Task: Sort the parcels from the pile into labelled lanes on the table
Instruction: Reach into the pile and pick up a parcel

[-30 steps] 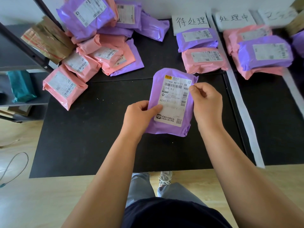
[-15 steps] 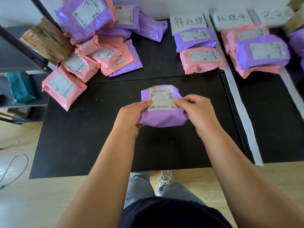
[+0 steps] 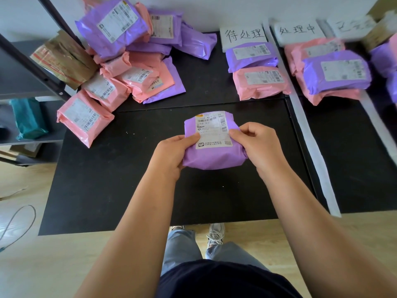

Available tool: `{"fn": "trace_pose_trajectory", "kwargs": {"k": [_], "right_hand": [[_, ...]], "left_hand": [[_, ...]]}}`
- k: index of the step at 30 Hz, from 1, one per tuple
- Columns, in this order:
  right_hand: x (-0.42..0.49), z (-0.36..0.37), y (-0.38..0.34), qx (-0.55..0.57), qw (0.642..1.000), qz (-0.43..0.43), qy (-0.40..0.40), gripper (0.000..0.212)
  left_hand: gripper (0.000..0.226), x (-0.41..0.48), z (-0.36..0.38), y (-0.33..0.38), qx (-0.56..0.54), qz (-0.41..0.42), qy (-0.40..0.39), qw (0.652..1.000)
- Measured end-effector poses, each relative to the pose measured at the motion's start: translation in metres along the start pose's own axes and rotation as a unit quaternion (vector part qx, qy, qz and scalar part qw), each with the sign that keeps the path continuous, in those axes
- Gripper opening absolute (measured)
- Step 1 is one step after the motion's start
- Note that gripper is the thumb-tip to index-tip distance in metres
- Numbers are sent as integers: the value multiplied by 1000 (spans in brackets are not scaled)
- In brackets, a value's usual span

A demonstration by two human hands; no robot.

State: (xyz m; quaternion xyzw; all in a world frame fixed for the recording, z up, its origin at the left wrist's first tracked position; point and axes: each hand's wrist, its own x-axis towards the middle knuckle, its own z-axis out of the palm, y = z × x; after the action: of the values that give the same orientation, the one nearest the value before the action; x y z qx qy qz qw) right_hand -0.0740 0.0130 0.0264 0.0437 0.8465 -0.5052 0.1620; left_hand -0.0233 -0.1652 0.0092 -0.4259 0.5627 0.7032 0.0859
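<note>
Both hands are gripping it: left hand (image 3: 171, 154) and right hand (image 3: 258, 145) are pinching the purple parcel (image 3: 212, 140) by its sides, holding it above the black table (image 3: 107, 190), label facing up.

Left hand (image 3: 171, 155), right hand (image 3: 257, 147): bare. Forearms bare along whole visible length. Torso: dark navy-black top (image 3: 225, 280), plain fabric, rounded hem line. Legs: faded grey-blue jeans (image 3: 180, 248), loose cut, soft creases. Feet: pale grey sneaker (image 3: 216, 233), mesh upper, white laces crossed over tongue; second sneaker (image 3: 177, 227) shows as thin sliver only.
</note>
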Motion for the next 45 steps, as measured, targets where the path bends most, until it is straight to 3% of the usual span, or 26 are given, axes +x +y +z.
{"fn": "trace_pose_trajectory", "kwargs": {"k": [13, 16, 21, 24, 28, 32, 39, 43, 45], "right_hand": [[-20, -28, 8, -97, 994, -48, -9, 15], [-27, -33, 8, -75, 995, -46, 52, 15], [-36, -42, -6, -78, 970, -103, 208, 40], [-35, -44, -6, -149, 945, -162, 243, 48], [-32, -43, -2, -187, 934, -155, 262, 40], [-35, -51, 10, -166, 928, -139, 302, 19], [-28, -95, 26, -93, 945, -74, 306, 7], [-9, -140, 46, 1, 948, -27, 316, 8], [6, -168, 57, 36, 947, -20, 318, 8]], "left_hand": [[18, -16, 19, 3, 134, 131, -34, 982], [15, -21, 24, 14, 200, 171, -67, 963], [11, -25, 26, 23, 268, 215, -101, 934], [6, -25, 29, 25, 313, 241, -123, 910], [4, -26, 42, 32, 341, 267, -149, 889], [5, -25, 56, 34, 369, 284, -151, 872], [7, -28, 104, 32, 377, 332, -137, 854], [33, -18, 145, 29, 336, 388, -54, 857], [42, -11, 169, 27, 326, 378, -17, 866]]}}
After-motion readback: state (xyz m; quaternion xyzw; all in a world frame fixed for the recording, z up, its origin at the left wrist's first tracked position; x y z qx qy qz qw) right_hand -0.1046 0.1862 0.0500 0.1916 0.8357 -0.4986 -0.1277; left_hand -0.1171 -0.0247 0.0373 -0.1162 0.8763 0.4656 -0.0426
